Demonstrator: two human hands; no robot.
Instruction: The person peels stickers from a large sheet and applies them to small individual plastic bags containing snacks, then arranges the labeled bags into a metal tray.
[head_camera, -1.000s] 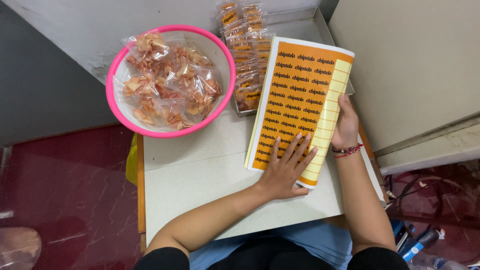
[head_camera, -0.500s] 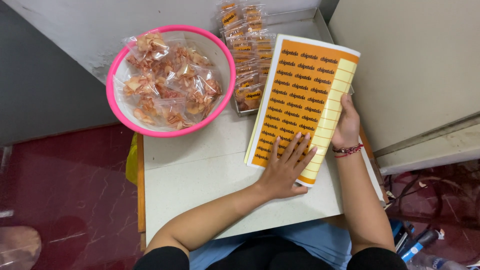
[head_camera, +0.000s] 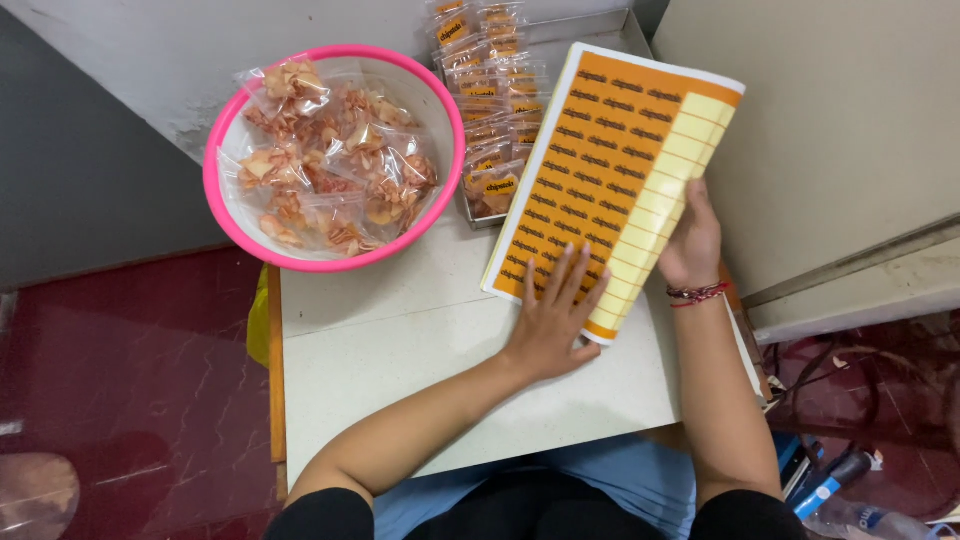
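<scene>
On table: two hands (head_camera: 600, 290), one sticker sheet (head_camera: 600, 180).

Premises appear to be a small home-based snack packing station. Evidence: a pink basin (head_camera: 232, 215) of bagged chips, rows of labelled packets in a metal tray (head_camera: 492, 120), an orange sticker sheet (head_camera: 600, 170), all on a small white bench (head_camera: 400, 340). Dark red tiled floor (head_camera: 130, 380), plain worn walls.

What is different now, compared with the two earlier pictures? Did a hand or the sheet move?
Almost nothing changed. The left hand still lies flat on the lower end of the orange sticker sheet, and the right hand still holds its right edge. The sheet keeps its place on the table. The pink bowl of snack bags and the tray of labelled packets have not moved.
</scene>
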